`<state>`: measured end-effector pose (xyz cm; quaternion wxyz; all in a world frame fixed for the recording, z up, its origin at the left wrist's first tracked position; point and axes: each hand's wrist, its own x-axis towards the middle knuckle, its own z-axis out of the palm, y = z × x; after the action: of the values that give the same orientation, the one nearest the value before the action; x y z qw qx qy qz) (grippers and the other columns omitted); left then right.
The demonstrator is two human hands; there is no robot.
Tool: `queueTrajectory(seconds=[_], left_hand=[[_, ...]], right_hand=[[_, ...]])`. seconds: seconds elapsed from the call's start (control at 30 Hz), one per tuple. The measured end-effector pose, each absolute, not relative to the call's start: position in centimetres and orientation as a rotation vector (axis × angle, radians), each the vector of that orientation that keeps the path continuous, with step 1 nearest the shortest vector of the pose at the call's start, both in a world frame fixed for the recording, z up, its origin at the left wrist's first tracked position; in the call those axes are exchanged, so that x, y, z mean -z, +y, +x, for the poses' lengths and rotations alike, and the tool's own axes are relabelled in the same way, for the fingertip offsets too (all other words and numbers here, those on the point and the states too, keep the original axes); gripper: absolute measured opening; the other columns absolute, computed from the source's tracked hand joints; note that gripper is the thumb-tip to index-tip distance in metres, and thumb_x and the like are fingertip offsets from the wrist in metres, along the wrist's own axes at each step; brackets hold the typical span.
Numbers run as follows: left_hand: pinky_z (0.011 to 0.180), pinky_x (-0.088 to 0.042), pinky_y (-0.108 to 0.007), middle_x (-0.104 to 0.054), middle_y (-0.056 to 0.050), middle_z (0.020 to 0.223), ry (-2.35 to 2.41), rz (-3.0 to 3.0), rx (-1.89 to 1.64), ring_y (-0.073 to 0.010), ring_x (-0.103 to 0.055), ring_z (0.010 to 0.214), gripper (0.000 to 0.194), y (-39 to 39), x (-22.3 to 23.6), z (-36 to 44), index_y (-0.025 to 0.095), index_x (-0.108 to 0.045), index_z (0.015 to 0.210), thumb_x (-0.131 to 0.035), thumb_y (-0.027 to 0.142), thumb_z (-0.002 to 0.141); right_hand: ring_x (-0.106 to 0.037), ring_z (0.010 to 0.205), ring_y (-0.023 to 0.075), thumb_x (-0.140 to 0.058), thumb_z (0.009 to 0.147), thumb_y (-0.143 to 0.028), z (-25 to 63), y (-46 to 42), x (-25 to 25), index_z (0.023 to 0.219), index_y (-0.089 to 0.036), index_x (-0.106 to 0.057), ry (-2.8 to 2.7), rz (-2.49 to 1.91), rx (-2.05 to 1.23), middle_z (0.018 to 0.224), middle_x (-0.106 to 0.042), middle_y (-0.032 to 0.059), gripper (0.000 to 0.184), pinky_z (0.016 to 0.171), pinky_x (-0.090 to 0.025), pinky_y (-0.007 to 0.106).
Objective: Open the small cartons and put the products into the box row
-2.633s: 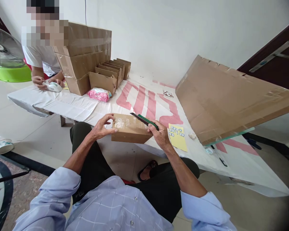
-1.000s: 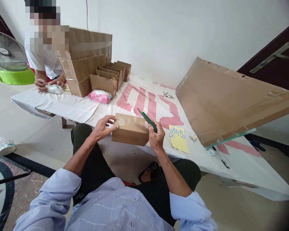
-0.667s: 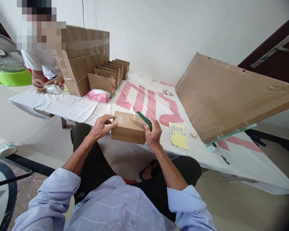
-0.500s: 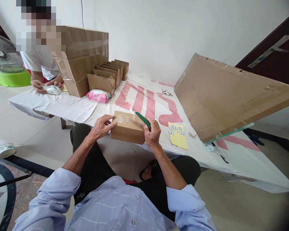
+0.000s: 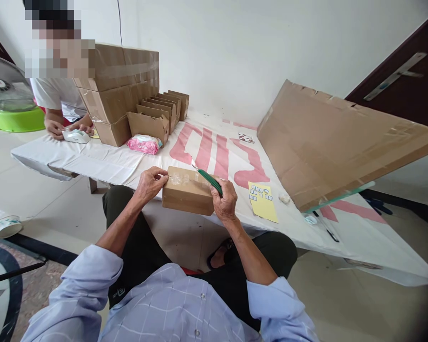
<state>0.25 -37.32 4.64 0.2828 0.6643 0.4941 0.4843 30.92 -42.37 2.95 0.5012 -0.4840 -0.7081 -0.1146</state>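
Note:
A small brown cardboard box (image 5: 187, 202) with clear tape on its top sits at the table's near edge. At the box's left end is my left hand (image 5: 150, 184), its thumb and fingers closed against the upper corner. My right hand (image 5: 225, 198) is closed around a green-handled craft knife (image 5: 209, 179) and rests against the right end of the box. The knife's thin blade points up and left, above the far side of the box.
Large taped cartons (image 5: 114, 95) and several open boxes (image 5: 150, 126) stand at the back left, beside a pink wipes packet (image 5: 144, 144). A person's hands (image 5: 55, 129) hold a white object (image 5: 76, 136). A yellow sheet (image 5: 264, 204) lies right; a big cardboard panel (image 5: 338, 147) leans beyond.
My left hand's fingers have drawn back and closed at the box's left end. The knife in my right hand has dipped slightly and shifted left.

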Motion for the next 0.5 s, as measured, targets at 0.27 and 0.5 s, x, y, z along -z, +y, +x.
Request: queueTrajectory(seconds=[0.27,0.5], left_hand=[[0.064,-0.058,-0.031,-0.081,-0.010,0.094,1.227,1.856,-1.155,-0.0196,-0.071,0.072,0.040,-35.0,-5.5,-1.1,0.017,-0.085,0.098,-0.077,0.051,0.077],[0.080,-0.065,-0.036,-0.083,-0.012,0.122,0.930,2.220,-0.748,-0.0284,-0.080,0.098,0.037,-30.4,-9.6,-2.8,0.023,-0.087,0.100,-0.086,0.045,0.070]], right_hand=[[-0.067,0.091,0.0272,-0.055,0.114,-0.047,30.7,-42.7,-2.7,0.122,-0.022,-0.074,-1.715,-1.153,0.315,0.096,-0.074,0.0100,0.032,0.084,-0.056,0.041],[-0.068,0.091,0.0278,-0.055,0.114,-0.047,30.6,-42.9,-2.4,0.122,-0.023,-0.074,-1.701,-1.159,0.330,0.094,-0.072,0.0099,0.032,0.085,-0.058,0.042]])
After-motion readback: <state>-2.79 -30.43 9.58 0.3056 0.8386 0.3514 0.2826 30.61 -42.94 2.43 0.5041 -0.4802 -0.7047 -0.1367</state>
